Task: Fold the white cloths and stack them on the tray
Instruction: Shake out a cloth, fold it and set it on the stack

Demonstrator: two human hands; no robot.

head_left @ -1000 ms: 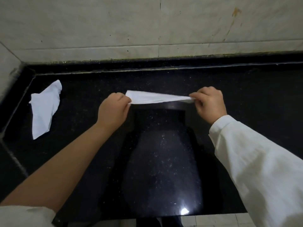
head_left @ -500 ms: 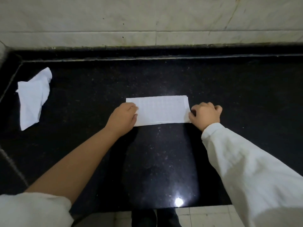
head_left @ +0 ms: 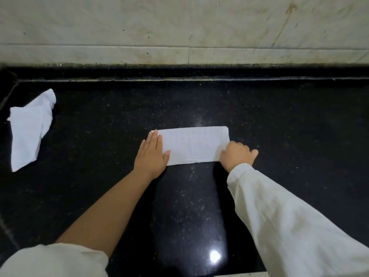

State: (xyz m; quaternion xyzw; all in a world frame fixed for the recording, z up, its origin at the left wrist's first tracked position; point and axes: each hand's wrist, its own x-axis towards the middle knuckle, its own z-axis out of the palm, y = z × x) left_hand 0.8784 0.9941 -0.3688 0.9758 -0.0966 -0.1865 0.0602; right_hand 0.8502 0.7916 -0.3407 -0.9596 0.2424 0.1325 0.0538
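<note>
Now folded cloth (head_left: 194, 145) (flat) lies between hands.

The folded cloth (head_left: 194, 145) is plain white with a faint woven texture, perhaps a fine grid. The crumpled cloth (head_left: 29, 128) at the left is the same white. The worktop (head_left: 289, 126) is glossy black, flecked with pale speckles. The wall (head_left: 179, 27) is off-white marble with grey veins and a brownish stain. Both sleeves (head_left: 295, 220) are cream.
</note>
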